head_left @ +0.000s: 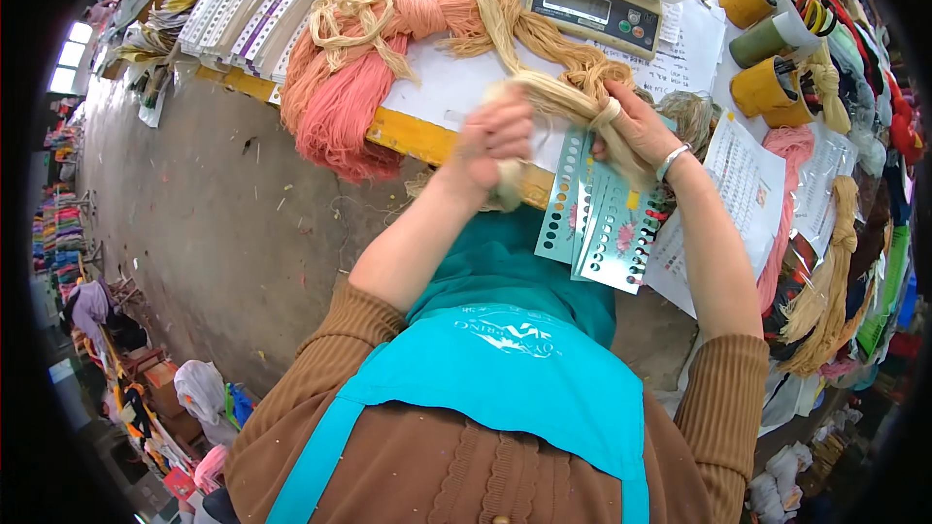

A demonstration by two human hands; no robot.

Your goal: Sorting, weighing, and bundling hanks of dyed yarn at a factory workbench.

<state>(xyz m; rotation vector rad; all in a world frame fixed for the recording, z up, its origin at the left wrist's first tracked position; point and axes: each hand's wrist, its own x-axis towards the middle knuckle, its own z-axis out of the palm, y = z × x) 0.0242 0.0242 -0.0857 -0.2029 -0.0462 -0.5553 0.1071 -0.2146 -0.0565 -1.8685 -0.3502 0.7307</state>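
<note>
Cream yarn (555, 95) – pinched by the right hand (638, 128), apparently clutched in the blurred left hand (496, 139) – seems mid-pull, the next move likely calling for steady tension.

Pale cream thread skein (561, 97), long strands gathered in a bundle, held between both hands (493, 141) (641, 134)

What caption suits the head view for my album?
Left hand and right hand holding pale yarn near pink yarn and a scale.
</note>
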